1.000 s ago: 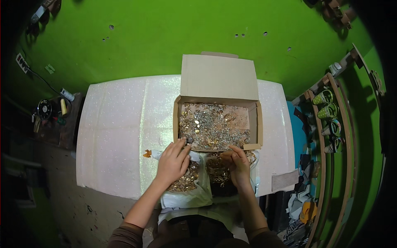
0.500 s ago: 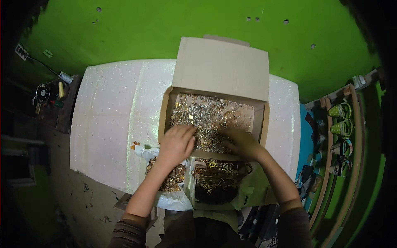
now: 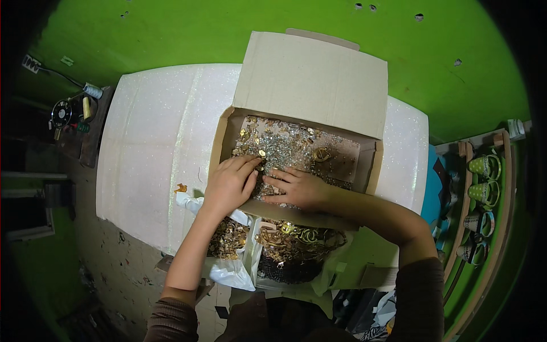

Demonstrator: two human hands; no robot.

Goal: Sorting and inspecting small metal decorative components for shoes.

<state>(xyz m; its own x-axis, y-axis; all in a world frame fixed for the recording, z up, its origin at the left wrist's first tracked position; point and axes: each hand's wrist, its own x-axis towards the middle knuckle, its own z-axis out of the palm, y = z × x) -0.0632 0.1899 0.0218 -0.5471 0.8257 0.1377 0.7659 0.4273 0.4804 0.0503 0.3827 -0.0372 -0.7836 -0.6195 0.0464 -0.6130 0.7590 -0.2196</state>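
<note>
An opened cardboard box (image 3: 373, 168) with its lid (image 3: 313, 71) folded back holds a spread of small silvery beads (image 3: 279, 142) and gold-coloured pieces. My left hand (image 3: 231, 182) rests on the beads at the box's near left, fingers stretched and thumb apart. Beside it, my right hand (image 3: 296, 189) lies over the beads with its fingers spread. A larger gold ornament (image 3: 321, 154) lies to the right. Nearer me, a white plastic bag (image 3: 231, 275) holds small gold pieces (image 3: 228, 242). Next to it are gold chain-like trims (image 3: 305, 236) above a dark beaded bundle (image 3: 288, 271).
Glittery white cloth (image 3: 151, 137) covers the table under the box. Green wall (image 3: 188, 34) rises behind. At the left, a dark side table (image 3: 80, 142) carries a thread spool (image 3: 94, 91) and tools. A wooden rack (image 3: 504, 171) with sandals (image 3: 484, 165) stands at the right.
My right hand has moved left across the beads, close to my left hand, uncovering the gold ornament and bare box floor at the right. My left hand stays at the left side.
</note>
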